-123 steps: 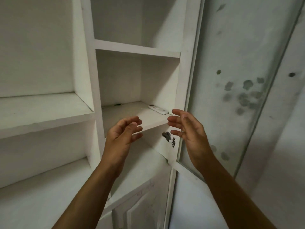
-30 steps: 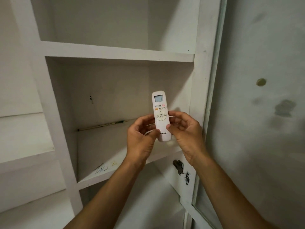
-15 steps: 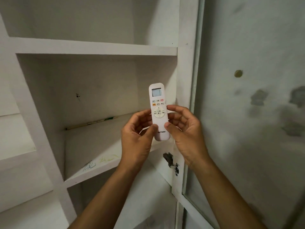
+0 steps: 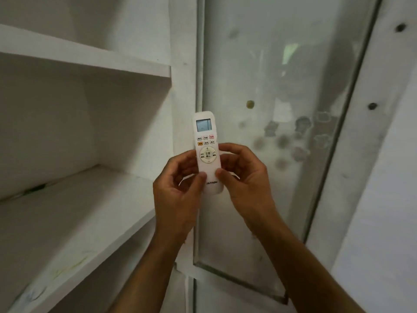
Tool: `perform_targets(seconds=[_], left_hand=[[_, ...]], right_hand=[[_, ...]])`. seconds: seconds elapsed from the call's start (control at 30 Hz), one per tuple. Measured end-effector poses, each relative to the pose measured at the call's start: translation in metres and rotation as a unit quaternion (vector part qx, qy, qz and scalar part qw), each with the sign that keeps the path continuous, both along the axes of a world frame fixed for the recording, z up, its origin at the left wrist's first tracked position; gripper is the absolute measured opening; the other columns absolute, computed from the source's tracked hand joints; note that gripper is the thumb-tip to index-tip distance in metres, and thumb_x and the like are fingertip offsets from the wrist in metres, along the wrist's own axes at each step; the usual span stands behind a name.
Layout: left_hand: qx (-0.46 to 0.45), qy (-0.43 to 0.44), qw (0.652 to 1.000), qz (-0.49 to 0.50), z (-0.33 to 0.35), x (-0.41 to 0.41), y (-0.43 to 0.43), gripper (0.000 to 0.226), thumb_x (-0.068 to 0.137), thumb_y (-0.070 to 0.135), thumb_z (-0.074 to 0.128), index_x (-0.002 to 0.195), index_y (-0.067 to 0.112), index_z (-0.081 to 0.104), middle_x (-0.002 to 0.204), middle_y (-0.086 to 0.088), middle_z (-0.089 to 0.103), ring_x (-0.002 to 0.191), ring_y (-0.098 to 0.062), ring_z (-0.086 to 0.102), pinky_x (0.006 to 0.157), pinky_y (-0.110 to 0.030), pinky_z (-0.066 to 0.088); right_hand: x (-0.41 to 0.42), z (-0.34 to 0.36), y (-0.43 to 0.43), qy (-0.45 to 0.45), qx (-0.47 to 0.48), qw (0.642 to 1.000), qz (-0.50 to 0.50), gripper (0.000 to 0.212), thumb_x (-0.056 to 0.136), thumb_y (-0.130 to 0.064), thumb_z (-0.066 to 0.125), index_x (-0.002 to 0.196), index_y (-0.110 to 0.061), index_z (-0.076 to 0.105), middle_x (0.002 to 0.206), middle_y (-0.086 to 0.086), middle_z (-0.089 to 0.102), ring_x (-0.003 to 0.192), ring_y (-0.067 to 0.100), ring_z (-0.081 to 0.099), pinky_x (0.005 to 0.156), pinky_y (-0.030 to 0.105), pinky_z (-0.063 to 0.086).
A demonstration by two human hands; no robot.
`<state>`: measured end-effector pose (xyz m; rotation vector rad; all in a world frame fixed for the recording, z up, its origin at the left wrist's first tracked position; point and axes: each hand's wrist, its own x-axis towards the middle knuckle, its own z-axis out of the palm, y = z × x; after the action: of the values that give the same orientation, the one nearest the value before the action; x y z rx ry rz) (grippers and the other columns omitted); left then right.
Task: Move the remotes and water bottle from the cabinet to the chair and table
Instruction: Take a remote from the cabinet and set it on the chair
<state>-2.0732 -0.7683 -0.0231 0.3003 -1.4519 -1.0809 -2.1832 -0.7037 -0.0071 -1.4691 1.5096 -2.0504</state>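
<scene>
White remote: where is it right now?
Head view, centre: the remote stands upright, pinched between left hand and right hand, at the glass door's left edge.

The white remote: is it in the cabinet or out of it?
Out. The left hand and right hand grip the remote upright, screen end up, in the air, clear of the shelf.
</scene>
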Motion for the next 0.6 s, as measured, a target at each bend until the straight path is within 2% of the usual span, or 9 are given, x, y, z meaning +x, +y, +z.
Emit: perform_targets(seconds=[0.07, 0.13, 0.3, 0.43, 0.5, 0.6], left_hand=[[0.003, 0.009, 1.0, -0.007, -0.004, -0.003, 0.004, 0.038, 0.087, 0.001, 0.071, 0.12, 0.018, 0.064, 0.116, 0.009, 0.071, 0.106, -0.005, 0.07, 0.08, -0.02, 0.059], [0.009, 0.023, 0.997, -0.067, -0.005, -0.014, 0.012, 0.04, 0.086, -0.002, 0.071, 0.117, 0.023, 0.064, 0.112, 0.014, 0.072, 0.104, -0.004, 0.071, 0.078, -0.019, 0.059], [-0.001, 0.027, 0.984, -0.178, -0.007, -0.048, 0.053, 0.041, 0.085, -0.009, 0.069, 0.12, 0.012, 0.063, 0.113, 0.0, 0.072, 0.103, -0.013, 0.073, 0.079, -0.023, 0.059], [-0.004, 0.03, 0.971, -0.238, -0.001, -0.073, 0.098, 0.042, 0.085, -0.009, 0.069, 0.121, 0.012, 0.063, 0.116, 0.001, 0.072, 0.104, -0.012, 0.072, 0.08, -0.022, 0.059], [-0.003, 0.03, 0.963, -0.269, 0.003, -0.087, 0.123, 0.042, 0.085, -0.012, 0.068, 0.12, 0.012, 0.064, 0.114, 0.001, 0.074, 0.102, -0.013, 0.073, 0.081, -0.023, 0.059], [-0.007, 0.019, 0.954, -0.3, 0.008, -0.106, 0.162, 0.042, 0.084, -0.013, 0.068, 0.119, 0.01, 0.065, 0.112, -0.002, 0.075, 0.101, -0.014, 0.074, 0.083, -0.025, 0.059]], right_hand=[[0.001, 0.0, 0.011, 0.012, 0.005, 1.0, -0.011, 0.036, 0.092, 0.002, 0.065, 0.12, -0.022, 0.061, 0.114, 0.004, 0.071, 0.109, 0.017, 0.07, 0.086, 0.032, 0.062], [-0.003, -0.002, 0.03, 0.019, 0.012, 0.998, -0.064, 0.038, 0.092, 0.004, 0.064, 0.119, -0.023, 0.06, 0.112, 0.003, 0.071, 0.107, 0.015, 0.07, 0.085, 0.032, 0.062], [-0.017, 0.003, 0.095, 0.025, 0.021, 0.984, -0.177, 0.039, 0.091, 0.004, 0.067, 0.121, -0.02, 0.061, 0.11, 0.003, 0.07, 0.103, 0.015, 0.07, 0.08, 0.028, 0.062], [-0.026, 0.01, 0.148, 0.015, 0.012, 0.973, -0.229, 0.041, 0.09, 0.006, 0.067, 0.119, -0.022, 0.062, 0.106, -0.001, 0.07, 0.098, 0.008, 0.069, 0.076, 0.021, 0.06], [-0.032, 0.011, 0.177, 0.006, -0.001, 0.967, -0.255, 0.041, 0.089, 0.008, 0.067, 0.118, -0.022, 0.064, 0.104, 0.001, 0.071, 0.092, 0.007, 0.068, 0.075, 0.021, 0.059], [-0.043, 0.009, 0.221, -0.006, -0.013, 0.956, -0.292, 0.041, 0.089, 0.007, 0.067, 0.12, -0.021, 0.064, 0.107, 0.004, 0.071, 0.093, 0.014, 0.067, 0.075, 0.023, 0.059]])
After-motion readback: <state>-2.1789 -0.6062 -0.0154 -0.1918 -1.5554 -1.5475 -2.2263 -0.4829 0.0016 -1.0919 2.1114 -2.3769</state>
